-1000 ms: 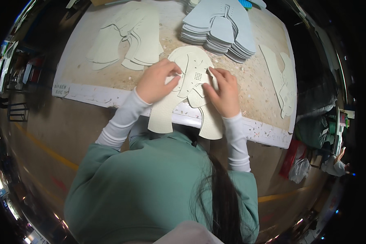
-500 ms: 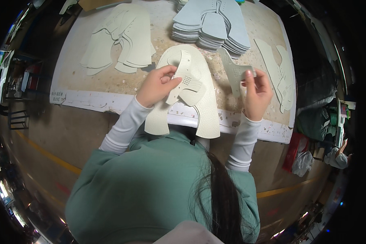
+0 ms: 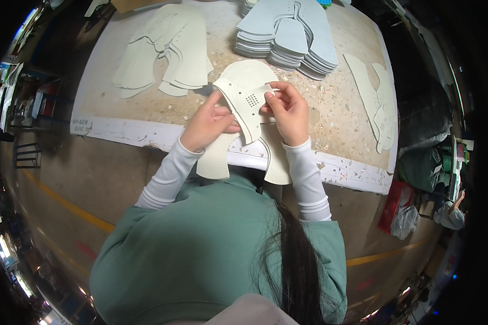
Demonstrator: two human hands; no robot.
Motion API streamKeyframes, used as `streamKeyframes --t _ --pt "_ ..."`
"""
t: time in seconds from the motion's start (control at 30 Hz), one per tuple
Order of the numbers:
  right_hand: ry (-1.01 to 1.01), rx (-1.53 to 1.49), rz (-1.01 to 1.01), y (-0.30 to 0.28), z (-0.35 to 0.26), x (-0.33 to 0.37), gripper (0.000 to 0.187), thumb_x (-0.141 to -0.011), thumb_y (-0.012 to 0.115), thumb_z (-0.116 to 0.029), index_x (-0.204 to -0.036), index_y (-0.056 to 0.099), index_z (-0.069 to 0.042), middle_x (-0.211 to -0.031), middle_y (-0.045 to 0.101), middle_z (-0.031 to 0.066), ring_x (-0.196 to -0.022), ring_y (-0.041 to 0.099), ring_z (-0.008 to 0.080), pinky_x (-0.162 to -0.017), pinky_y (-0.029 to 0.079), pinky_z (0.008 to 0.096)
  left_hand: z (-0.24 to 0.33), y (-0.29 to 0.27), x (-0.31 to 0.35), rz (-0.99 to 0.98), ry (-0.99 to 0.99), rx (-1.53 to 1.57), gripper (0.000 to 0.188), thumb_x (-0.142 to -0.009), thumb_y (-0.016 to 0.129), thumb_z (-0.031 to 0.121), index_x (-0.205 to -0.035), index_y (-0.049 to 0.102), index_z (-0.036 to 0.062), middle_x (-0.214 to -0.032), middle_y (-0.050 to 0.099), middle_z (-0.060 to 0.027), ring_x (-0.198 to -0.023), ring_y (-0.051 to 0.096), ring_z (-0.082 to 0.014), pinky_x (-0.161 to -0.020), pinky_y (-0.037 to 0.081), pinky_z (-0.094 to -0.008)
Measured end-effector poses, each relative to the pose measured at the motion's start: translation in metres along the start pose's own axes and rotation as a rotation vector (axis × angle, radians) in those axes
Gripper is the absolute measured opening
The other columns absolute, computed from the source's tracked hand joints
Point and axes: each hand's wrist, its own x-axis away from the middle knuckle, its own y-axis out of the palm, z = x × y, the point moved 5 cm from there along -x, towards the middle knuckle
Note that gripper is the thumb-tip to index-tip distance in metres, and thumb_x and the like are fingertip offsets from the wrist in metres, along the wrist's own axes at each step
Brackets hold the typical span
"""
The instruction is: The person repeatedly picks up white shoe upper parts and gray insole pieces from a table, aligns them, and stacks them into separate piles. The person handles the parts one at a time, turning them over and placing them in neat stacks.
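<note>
At the bench (image 3: 146,135), my left hand (image 3: 209,122) pinches the cream perforated upper piece (image 3: 246,103) at its near edge while my right hand (image 3: 290,111) pinches a small cream strip (image 3: 265,89) against its top. I judge the step needs the strip squared to the edge, then pressed flat outward from the middle. Half a second ago my right hand held a separate piece off to the right; now both hands meet over the upper.
</note>
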Motion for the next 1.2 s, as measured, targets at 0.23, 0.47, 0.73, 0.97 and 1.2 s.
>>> streamKeyframes --t 0.23,0.47,0.73,0.97,1.2 --pt "-0.02 0.117 -0.019 -0.004 0.013 0.003 0.018 -0.085 0.059 -0.003 -0.102 0.055 0.003 -0.078 0.061 0.0051 -0.065 0.061 0.01 -0.058 0.051 0.0212 0.001 0.001 0.0 0.031 -0.032 -0.023 0.057 -0.09 0.048 0.002 -0.14 0.021 0.0038 -0.106 0.06 -0.0152 -0.09 0.063 -0.0181 -0.077 0.055 -0.0256" --pt "-0.338 0.567 0.023 -0.003 0.002 0.008 0.018 -0.082 0.064 -0.008 -0.095 0.059 0.003 -0.08 0.061 0.0049 -0.069 0.06 0.0086 -0.055 0.051 0.0217 -0.003 -0.004 0.0 0.064 -0.005 -0.02 0.047 -0.09 0.05 0.003 -0.132 0.03 0.0031 -0.104 0.06 -0.0141 -0.088 0.063 -0.0177 -0.076 0.055 -0.026" --pt "-0.251 0.303 -0.263 0.005 -0.047 0.007 0.018 -0.081 0.066 -0.016 -0.093 0.062 -0.002 -0.076 0.066 0.0069 -0.064 0.063 0.0114 -0.059 0.048 0.0235 0.104 -0.031 0.011 0.354 0.628 -0.903 0.036 -0.085 0.059 0.014 -0.119 0.051 0.0058 -0.115 0.056 -0.0084 -0.1 0.057 -0.0177 -0.082 0.047 -0.0331" --pt "-0.378 0.399 -0.245 0.015 -0.081 -0.011 0.019 -0.084 0.063 -0.009 -0.102 0.062 -0.003 -0.085 0.063 0.002 -0.07 0.058 0.0055 -0.056 0.047 0.0181 0.122 0.005 -0.033 -0.214 0.403 -0.957 0.021 -0.082 0.065 0.019 -0.095 0.061 0.0026 -0.081 0.06 -0.0017 -0.077 0.055 -0.0094 -0.072 0.046 -0.0256" --pt "-0.465 0.3 0.191 -0.037 -0.072 -0.029 0.017 -0.081 0.061 -0.005 -0.098 0.065 -0.006 -0.093 0.062 0.0042 -0.076 0.061 0.0107 -0.057 0.05 0.0216 0.187 -0.061 -0.166 0.165 0.335 -0.53 0.028 -0.085 0.064 0.017 -0.108 0.06 0.0006 -0.095 0.064 -0.0046 -0.082 0.061 -0.0086 -0.075 0.049 -0.0211"
